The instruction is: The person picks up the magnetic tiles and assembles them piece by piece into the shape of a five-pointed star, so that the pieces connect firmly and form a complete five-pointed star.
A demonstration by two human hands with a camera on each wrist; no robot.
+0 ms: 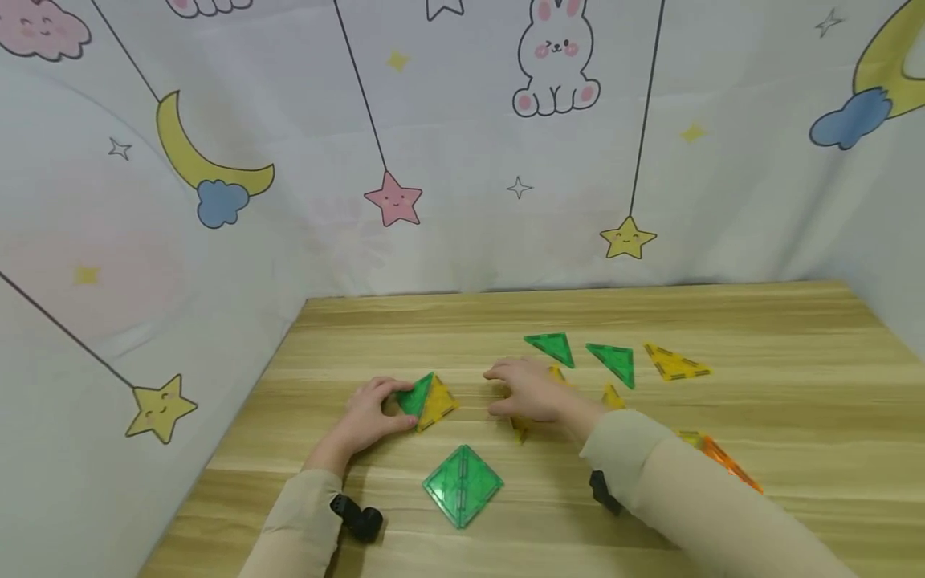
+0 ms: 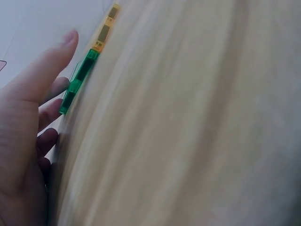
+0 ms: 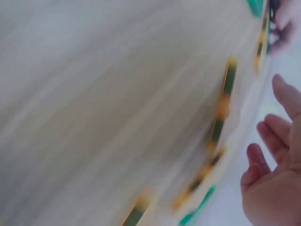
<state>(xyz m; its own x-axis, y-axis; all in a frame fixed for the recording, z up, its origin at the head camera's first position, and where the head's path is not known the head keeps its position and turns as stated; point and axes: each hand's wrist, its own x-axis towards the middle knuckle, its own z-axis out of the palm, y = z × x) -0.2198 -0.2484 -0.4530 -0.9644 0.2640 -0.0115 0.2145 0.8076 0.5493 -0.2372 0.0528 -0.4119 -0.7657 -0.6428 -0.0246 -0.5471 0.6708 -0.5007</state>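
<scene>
My left hand [image 1: 372, 413] holds a green triangular magnetic tile [image 1: 415, 397] flat on the table, thumb at its near corner and fingers at its far side. A yellow triangular tile [image 1: 438, 404] lies along that green tile's right edge. In the left wrist view the two tiles show edge-on, the green tile [image 2: 81, 77] beside the fingers. My right hand [image 1: 531, 389] hovers with fingers spread and nothing between them, over a yellow tile [image 1: 520, 429] it partly covers. Another yellow tile [image 1: 560, 375] peeks out behind that hand.
Nearer me, two green triangles [image 1: 446, 486] form a diamond. Green tiles [image 1: 555, 347] and a yellow tile [image 1: 674, 364] lie at the back right of the wooden table [image 1: 405, 329]. Beside the right sleeve are an orange tile [image 1: 730, 464] and a yellow tile [image 1: 613, 397]. A printed curtain [image 1: 462, 241] hangs behind.
</scene>
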